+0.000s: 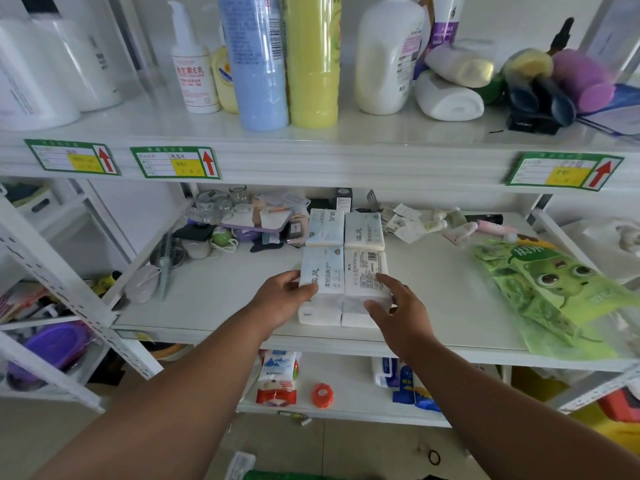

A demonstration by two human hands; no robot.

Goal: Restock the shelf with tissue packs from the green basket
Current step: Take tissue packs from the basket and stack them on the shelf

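Several white tissue packs sit in a two-by-two block on the middle shelf (433, 282), stacked at the front. My left hand (282, 299) grips the left side of the front left tissue pack (322, 271). My right hand (398, 306) rests with spread fingers against the front right tissue pack (365, 271), thumb on its front end. Two more packs, rear left (325, 226) and rear right (364, 230), lie behind them. A sliver of the green basket (287, 475) shows at the bottom edge, below my arms.
A green cartoon-printed bag (550, 289) lies on the shelf's right part. Small clutter, jars and a hairbrush (165, 258) crowd the back left. Bottles (313, 60) stand on the upper shelf. The lower shelf holds packets and an orange tape roll (321, 395).
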